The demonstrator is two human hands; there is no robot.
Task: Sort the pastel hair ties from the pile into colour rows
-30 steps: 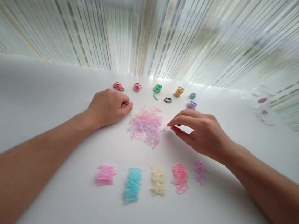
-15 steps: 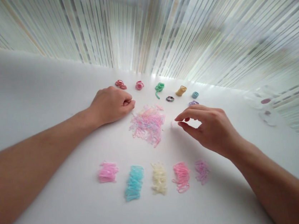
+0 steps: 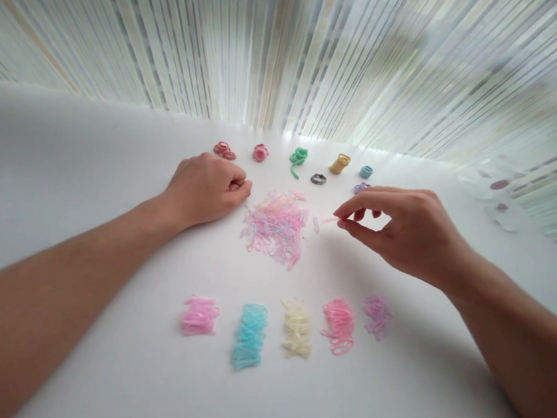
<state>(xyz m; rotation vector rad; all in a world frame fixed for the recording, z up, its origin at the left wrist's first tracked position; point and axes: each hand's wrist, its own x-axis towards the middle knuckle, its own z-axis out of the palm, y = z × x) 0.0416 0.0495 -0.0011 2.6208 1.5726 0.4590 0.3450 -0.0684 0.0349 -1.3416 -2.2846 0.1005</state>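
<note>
A loose pile of pastel rubber bands [image 3: 278, 229], mostly pink and lilac, lies between my hands. Just left of its far end, my left hand [image 3: 208, 189] rests on the table as a closed fist; its inside is hidden. To the pile's right, my right hand [image 3: 394, 229] pinches a thin pink rubber band [image 3: 329, 220] between thumb and index fingertips. A single pale pink band [image 3: 316, 225] lies apart, between the pile and those fingertips. Nearer me, a row of sorted bands holds a pink-violet bunch [image 3: 199, 315], a blue one [image 3: 250, 336], a cream one [image 3: 296, 328], a coral-pink one [image 3: 339, 325] and a lilac one [image 3: 378, 316].
Along the white table's [image 3: 144, 399] far side stand red coils [image 3: 224, 151], a pink coil [image 3: 261, 152], a green coil [image 3: 298, 160], a yellow roll [image 3: 340, 164], a blue roll [image 3: 365, 171], a multicoloured ring [image 3: 318, 179] and purple coils [image 3: 362, 187]. Clear plastic pieces [image 3: 493, 178] lie far right. String curtains hang behind.
My right hand has shifted slightly right, away from the pile, with the pink band showing at its fingertips. The single band beside the pile now shows clearly. My left hand stays in place.
</note>
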